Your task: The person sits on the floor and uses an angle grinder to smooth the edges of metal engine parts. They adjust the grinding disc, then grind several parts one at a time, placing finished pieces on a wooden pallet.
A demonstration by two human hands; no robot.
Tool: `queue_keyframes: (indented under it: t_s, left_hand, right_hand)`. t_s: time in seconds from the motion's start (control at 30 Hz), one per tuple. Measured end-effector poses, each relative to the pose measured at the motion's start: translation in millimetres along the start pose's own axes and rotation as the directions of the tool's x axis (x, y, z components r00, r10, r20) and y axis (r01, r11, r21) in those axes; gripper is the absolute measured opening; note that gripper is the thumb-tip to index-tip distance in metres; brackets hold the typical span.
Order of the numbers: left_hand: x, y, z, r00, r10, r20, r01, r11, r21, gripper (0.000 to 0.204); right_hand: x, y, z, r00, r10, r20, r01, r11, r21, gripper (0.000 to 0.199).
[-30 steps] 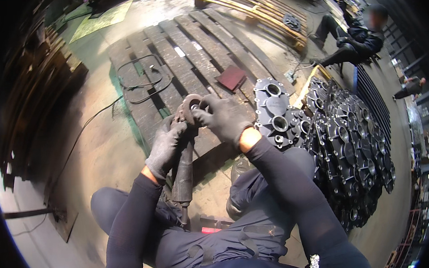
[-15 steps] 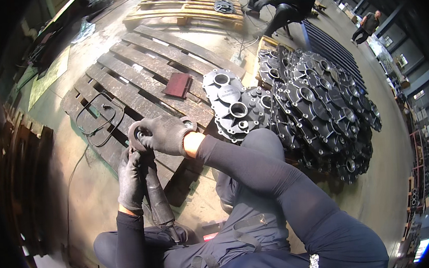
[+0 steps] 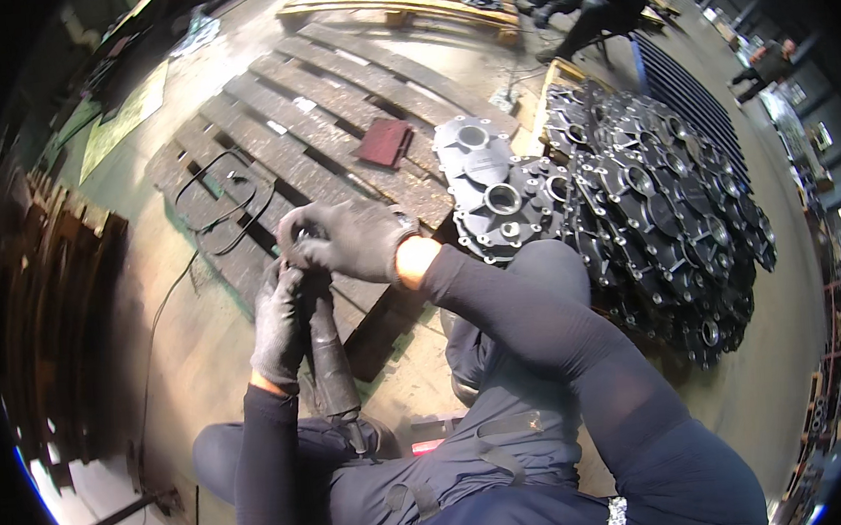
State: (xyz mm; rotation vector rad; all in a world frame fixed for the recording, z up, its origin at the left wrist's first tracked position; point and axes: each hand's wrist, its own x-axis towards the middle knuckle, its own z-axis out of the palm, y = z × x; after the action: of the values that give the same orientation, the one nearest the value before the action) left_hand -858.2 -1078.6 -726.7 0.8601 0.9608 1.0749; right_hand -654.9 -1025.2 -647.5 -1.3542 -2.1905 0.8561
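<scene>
Upright in front of me is an angle grinder point(image 3: 330, 366) with a dark cylindrical body and its cord end down by my lap. My left hand point(image 3: 277, 326), in a grey glove, is closed around the grinder near its head. From the right, my gloved right hand point(image 3: 356, 240) reaches across, its fingers bent and closed on the round, worn-looking disc point(image 3: 290, 229) at the top. The fingertips partly hide that disc and the grinder's head. Beyond my hands, a dark red abrasive sheet point(image 3: 385, 142) lies on a wooden pallet point(image 3: 236, 129).
A grey metal housing cover point(image 3: 478, 176) leans against a big stack of similar dark covers point(image 3: 650, 198) at my right. Black cable point(image 3: 227, 217) loops over the pallet's left side. Stacked pallets point(image 3: 54, 317) stand far left. A seated person point(image 3: 592, 2) works at the back; another point(image 3: 767, 63) stands farther right.
The whole view has shifted, so things sit farther right and slightly higher or lower. My hands keep the same hold on the grinder and its disc.
</scene>
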Motion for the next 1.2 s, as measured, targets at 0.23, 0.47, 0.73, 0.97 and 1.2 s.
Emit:
queue_keyframes:
  t_s: [0.23,0.47,0.73,0.97,1.2]
  left_hand:
    - [-14.9,-1.1,-40.3,0.999,-0.041,-0.003,0.04,0.998,-0.051,0.035]
    - [-27.0,-5.8,-60.3,0.999,-0.032,0.026,0.035,0.995,-0.098,0.039]
    - [-28.6,-16.8,-70.8,0.999,-0.037,-0.013,0.036,0.991,-0.13,0.044]
    - [-33.1,-10.2,-62.7,0.998,-0.048,-0.029,0.044,0.99,-0.131,0.04]
    - [-31.9,-14.0,-66.1,1.0,-0.021,0.0,0.021,0.991,-0.129,0.036]
  right_hand:
    - [10.2,2.0,51.7,0.995,-0.069,-0.065,0.074,0.994,0.078,0.04]
    - [6.2,-19.4,61.4,0.998,0.009,-0.062,-0.011,1.0,-0.026,0.041]
    - [7.6,-19.7,68.2,0.989,-0.119,-0.084,0.127,0.987,0.094,0.038]
    - [4.9,-25.6,65.3,0.999,0.004,-0.051,-0.009,0.995,-0.1,0.038]
    - [2.1,-27.0,67.2,0.998,-0.054,-0.028,0.053,0.998,-0.017,0.036]
